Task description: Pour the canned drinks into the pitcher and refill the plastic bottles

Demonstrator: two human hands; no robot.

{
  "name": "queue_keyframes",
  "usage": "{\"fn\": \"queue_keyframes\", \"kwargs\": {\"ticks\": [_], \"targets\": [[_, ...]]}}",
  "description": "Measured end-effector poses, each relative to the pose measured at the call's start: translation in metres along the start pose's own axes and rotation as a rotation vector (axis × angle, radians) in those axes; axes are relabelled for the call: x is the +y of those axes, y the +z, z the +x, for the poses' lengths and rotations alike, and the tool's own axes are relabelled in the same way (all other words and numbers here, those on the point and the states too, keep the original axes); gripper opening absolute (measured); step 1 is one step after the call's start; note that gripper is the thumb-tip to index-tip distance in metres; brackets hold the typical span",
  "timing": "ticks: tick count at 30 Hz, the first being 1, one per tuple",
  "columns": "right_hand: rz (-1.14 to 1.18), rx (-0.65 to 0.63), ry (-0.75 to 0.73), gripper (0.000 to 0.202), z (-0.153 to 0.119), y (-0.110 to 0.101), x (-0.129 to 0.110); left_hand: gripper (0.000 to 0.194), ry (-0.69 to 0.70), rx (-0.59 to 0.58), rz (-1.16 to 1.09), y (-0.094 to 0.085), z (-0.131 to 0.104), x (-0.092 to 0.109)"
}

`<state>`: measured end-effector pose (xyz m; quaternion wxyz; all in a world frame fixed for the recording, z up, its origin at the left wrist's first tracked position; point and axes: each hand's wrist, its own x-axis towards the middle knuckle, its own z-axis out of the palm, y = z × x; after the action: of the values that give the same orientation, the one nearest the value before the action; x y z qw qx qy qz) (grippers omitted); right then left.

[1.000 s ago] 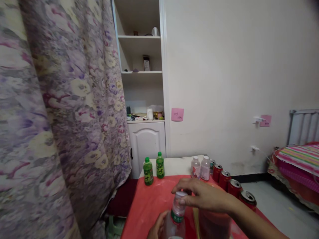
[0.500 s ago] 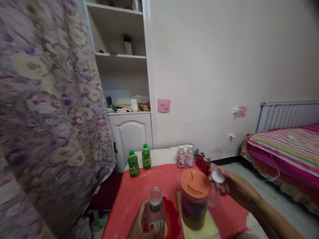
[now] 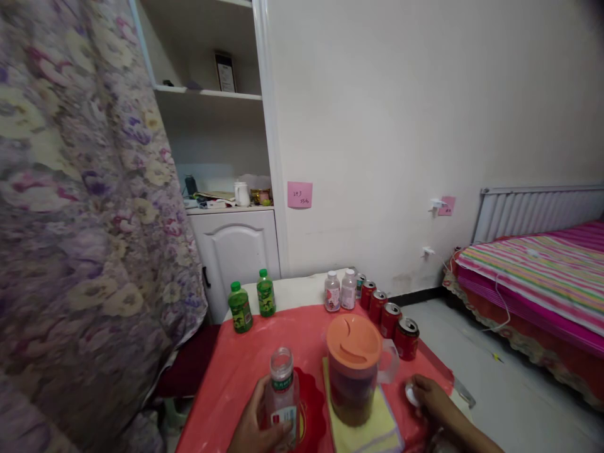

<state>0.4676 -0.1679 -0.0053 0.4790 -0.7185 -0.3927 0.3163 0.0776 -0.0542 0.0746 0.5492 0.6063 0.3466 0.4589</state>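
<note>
My left hand (image 3: 257,423) is wrapped round a clear, uncapped bottle (image 3: 283,393) standing upright near the table's front edge. My right hand (image 3: 427,397) pinches a small white cap (image 3: 412,395) low over the red cloth, to the right of the pitcher. Between my hands is a pitcher (image 3: 353,384) with an orange lid and dark contents, its clear handle pointing right. Under it lies a yellow cloth (image 3: 377,434). A red scalloped mat (image 3: 311,402) shows beside the bottle.
Two green bottles (image 3: 241,309) stand at the table's back left. Two clear bottles with white caps (image 3: 332,292) stand at the back. Several cans (image 3: 406,340) line the right edge. A floral curtain (image 3: 85,220) hangs left; a bed (image 3: 542,277) is at right.
My right hand has moved down and nearer with the white cap, uncovering more cans and the pitcher's handle. My left hand still holds the bottle. The view has shifted slightly.
</note>
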Motion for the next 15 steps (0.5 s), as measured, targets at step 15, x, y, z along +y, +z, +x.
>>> {"fn": "queue_keyframes", "kwargs": {"ticks": [15], "targets": [[-0.497, -0.002, -0.194, 0.038, -0.004, -0.001, 0.023, 0.080, -0.048, -0.038, 0.025, -0.014, 0.000, -0.005]]}}
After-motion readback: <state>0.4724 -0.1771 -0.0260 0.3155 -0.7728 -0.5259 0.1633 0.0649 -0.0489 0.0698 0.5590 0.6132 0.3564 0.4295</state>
